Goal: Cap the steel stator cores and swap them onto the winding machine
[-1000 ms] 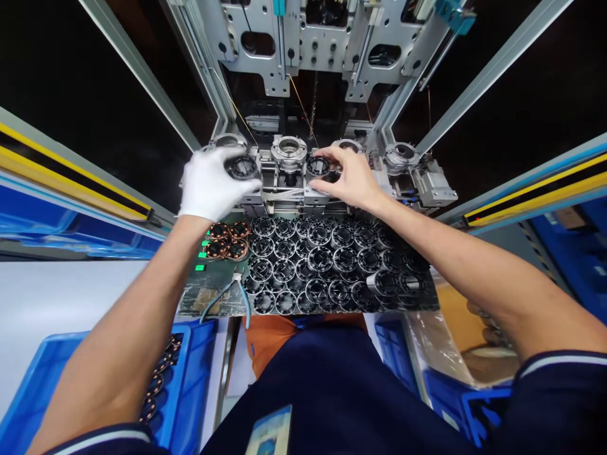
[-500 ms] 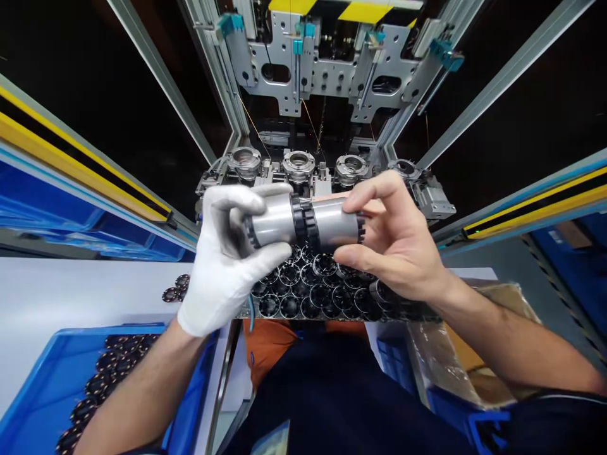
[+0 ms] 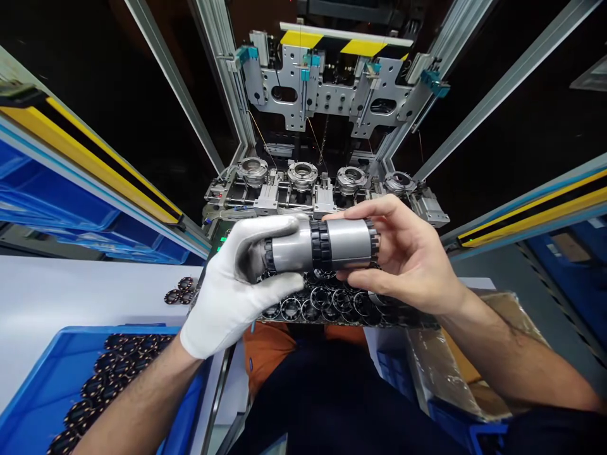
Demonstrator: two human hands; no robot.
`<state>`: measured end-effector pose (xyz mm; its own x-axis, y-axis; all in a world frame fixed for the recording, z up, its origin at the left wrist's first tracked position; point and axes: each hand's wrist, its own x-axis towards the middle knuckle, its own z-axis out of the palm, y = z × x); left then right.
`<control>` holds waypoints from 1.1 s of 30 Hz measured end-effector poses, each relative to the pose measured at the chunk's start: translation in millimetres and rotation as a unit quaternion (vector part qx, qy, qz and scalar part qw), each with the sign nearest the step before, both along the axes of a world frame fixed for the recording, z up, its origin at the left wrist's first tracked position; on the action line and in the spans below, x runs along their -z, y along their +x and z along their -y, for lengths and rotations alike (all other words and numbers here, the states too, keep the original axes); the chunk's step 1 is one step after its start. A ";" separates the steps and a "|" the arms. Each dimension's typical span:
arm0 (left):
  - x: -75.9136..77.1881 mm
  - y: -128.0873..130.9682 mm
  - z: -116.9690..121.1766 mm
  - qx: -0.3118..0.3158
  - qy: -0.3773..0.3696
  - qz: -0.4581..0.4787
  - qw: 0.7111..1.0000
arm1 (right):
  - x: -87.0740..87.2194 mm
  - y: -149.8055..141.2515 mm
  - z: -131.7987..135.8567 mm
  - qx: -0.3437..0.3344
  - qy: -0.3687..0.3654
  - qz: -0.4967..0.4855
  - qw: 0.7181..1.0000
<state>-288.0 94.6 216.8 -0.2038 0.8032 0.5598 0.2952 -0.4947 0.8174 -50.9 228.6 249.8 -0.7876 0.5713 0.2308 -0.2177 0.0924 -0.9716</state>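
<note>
My left hand [image 3: 220,297], in a white glove, grips a silver stator core [image 3: 293,252] with black toothed end rings. The gloved thumb lies below it and the fingers above. Bare, my right hand [image 3: 415,265] is closed around a second stator core [image 3: 349,242] of the same kind. The two cores lie level, end to end, their black rings meeting in the middle. Below them, rows of upright stator cores [image 3: 321,297] stand close together, partly covered by my hands.
Beyond my hands stands a machine with several round metal holders [image 3: 302,174] below a metal plate [image 3: 334,98]. Wound stators [image 3: 183,291] sit on the white table [image 3: 95,294]. A blue bin [image 3: 71,360] holds many more. At right is a plastic-lined carton [image 3: 427,360].
The two cores have come from a slightly tilted position into one straight line. Both hands appear lower in the picture, and the camera view has shifted.
</note>
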 end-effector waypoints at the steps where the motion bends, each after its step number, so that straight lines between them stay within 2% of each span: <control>1: 0.6 0.1 1.3 -0.002 -0.004 0.012 1.000 | 0.0 -1.2 -0.1 0.000 -0.003 -0.006 1.000; 5: 2.3 -3.4 1.3 0.000 -0.011 0.034 0.999 | 0.5 -6.5 -2.3 0.014 0.006 -0.008 1.000; 9: 4.8 -12.8 -10.7 -0.019 -0.042 0.032 0.998 | 3.3 -13.8 -8.9 0.017 0.013 -0.012 1.000; 17: 25.1 -29.6 -35.2 -0.010 -0.080 0.015 0.997 | 14.7 -26.7 -30.3 0.040 -0.006 -0.004 0.999; 19: 21.7 -34.7 -40.6 -0.025 -0.073 -0.003 0.997 | 14.5 -29.3 -40.7 0.045 0.011 0.011 0.999; 22: 0.7 -55.0 -64.0 -0.057 -0.056 -0.099 0.992 | 6.2 -42.6 -72.1 0.072 0.096 0.046 0.992; 24: -18.4 -79.0 -94.0 -0.109 -0.052 -0.215 0.969 | -0.6 -61.3 -104.9 0.109 0.204 0.082 0.969; 26: -33.3 -108.7 -133.0 -0.177 -0.092 -0.316 0.928 | -2.7 -86.7 -142.5 0.153 0.319 0.140 0.925; 27: -37.4 -124.2 -153.6 -0.197 -0.136 -0.356 0.903 | -1.0 -100.4 -160.8 0.172 0.367 0.175 0.897; 30: -35.0 -167.5 -208.7 -0.211 -0.236 -0.436 0.842 | 14.0 -137.8 -205.1 0.190 0.456 0.287 0.821; 31: -30.6 -180.0 -222.5 -0.203 -0.256 -0.446 0.833 | 20.9 -147.3 -215.2 0.189 0.466 0.314 0.805; 33: -20.0 -201.8 -242.4 -0.188 -0.285 -0.455 0.822 | 34.2 -160.5 -228.8 0.183 0.471 0.345 0.791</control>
<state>-489.7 337.0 236.9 -0.2030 0.9640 0.1716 0.9576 0.1588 0.2405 -211.4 457.4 215.6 -0.7336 0.6201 0.2778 0.5430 0.7808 -0.3091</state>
